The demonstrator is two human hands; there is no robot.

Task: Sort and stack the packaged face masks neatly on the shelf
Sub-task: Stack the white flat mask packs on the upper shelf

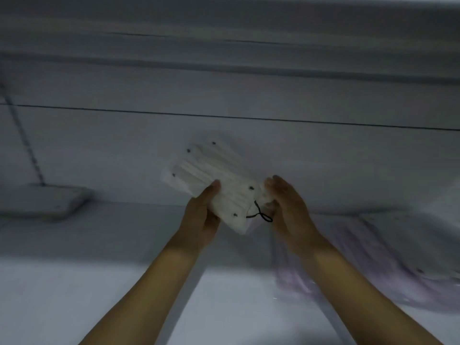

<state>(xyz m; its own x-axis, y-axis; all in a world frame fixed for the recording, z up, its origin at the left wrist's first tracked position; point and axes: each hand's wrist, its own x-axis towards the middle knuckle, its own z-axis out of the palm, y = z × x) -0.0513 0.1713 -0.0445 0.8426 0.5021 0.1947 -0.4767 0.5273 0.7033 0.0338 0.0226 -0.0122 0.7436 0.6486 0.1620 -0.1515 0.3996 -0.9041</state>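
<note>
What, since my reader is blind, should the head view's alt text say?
A left hand and a right hand hold a fanned bunch of white masks over a pale shelf. A white stack lies at the left, lilac masks at the right; the picture is blurred.

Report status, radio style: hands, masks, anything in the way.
Hands: left hand and right hand grip white mask bundle above shelf. Beside: purple masks right, white stack left.

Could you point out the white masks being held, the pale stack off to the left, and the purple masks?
white masks (206,170): head view, middle of the fanned bundle.
pale stack (49,199): head view, its top face.
purple masks (348,257): head view, middle of the packet.
</note>
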